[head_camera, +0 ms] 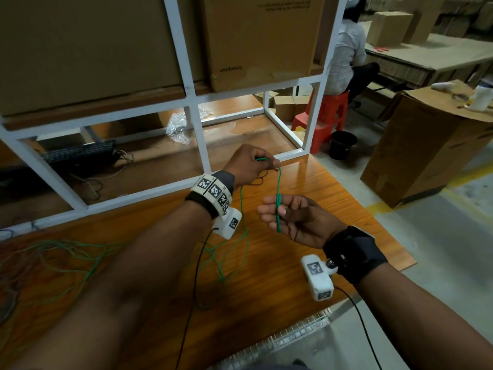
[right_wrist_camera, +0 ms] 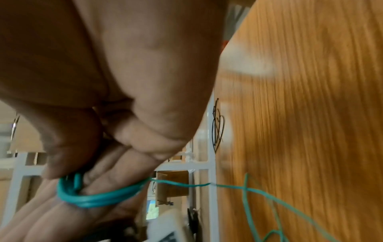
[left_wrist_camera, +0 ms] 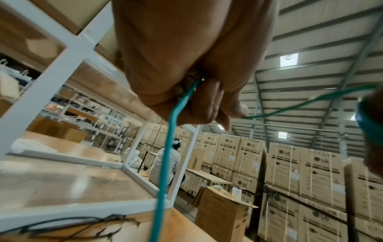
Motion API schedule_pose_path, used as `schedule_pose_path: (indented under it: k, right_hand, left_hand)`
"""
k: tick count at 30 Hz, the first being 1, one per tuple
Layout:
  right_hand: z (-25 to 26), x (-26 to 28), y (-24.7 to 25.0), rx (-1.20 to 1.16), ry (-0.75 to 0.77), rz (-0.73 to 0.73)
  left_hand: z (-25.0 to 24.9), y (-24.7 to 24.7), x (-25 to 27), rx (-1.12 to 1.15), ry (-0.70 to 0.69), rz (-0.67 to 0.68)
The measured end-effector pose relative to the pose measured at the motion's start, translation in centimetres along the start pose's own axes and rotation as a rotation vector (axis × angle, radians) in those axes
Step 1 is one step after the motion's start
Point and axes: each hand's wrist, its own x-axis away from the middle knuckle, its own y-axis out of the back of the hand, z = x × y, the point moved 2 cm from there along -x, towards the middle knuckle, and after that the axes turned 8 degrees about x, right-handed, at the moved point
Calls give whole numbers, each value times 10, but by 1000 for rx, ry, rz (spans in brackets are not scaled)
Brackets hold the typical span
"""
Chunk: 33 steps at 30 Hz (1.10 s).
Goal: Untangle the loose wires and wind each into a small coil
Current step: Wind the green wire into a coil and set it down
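- A green wire (head_camera: 279, 182) is being wound: several turns are already laid round the fingers (right_wrist_camera: 116, 165) of the right hand (head_camera: 296, 220), which is held palm up above the desk (head_camera: 306, 182) near its right edge.
- In the right wrist view the turns are seen stacked side by side as a small green coil (right_wrist_camera: 93, 196), pinned from above by the thumb (the fingers inside it are nearly straight, so the coil is clamped between thumb and fingers rather than enclosed in a fist).
- The left hand (head_camera: 250, 162) is raised over the far edge of the desk, its fingertips pinched together on the same green wire, which is stretched between the two hands.
- From the left hand the remaining length is let down to the desk, where it is spread in loose, crossing loops (head_camera: 229, 252) toward the middle and the left edge; how much of that is one wire cannot be told.
- A second, dark wire (head_camera: 257, 181) is seen lying in a small heap near the far edge, by the white frame (head_camera: 192, 102); it looks untouched.
- The task is judged to be early to midway: one coil is begun but not finished, a good length is still to be drawn in, and at least one other wire is left to be wound.
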Motion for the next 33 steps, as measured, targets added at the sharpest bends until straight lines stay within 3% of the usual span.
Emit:
schedule_pose_path:
  k: [3,5,8,10,13,15,16,18,23,27,31,33]
  right_hand:
    - [11,-3,-2,-171,124,-10]
    - [26,-8,-2,-292,251,-57]
    - [51,-19,9,-346,432,-240]
    - [59,-24,26,-242,511,-430]
    - [48,-24,55,217,515,-748]
    - [36,-20,68,848,408,-937]
    - [31,-18,72,1178,311,-949]
    - [19,-14,77,1612,145,-792]
    - [-8,-6,82,1786,-107,-343]
    - [-25,-7,65,1598,-183,-105]
    - [-42,-14,32,1244,-231,-5]
    - [-47,-15,16,950,-199,8]
  left_hand:
    - [16,-10,6,18,96,-41]
    - [30,-25,16,-44,113,22]
    - [48,-49,35,19,130,52]
    - [57,-62,51,107,162,79]
    - [74,-72,75,137,231,99]
    - [82,-68,85,74,233,90]
    - [85,-64,89,35,225,96]
    - [84,-52,94,-42,215,119]
    - [74,-1,100,-102,152,33]
    - [64,20,94,-154,60,9]
    - [60,26,74,-33,24,-99]
    - [61,24,67,72,34,-158]
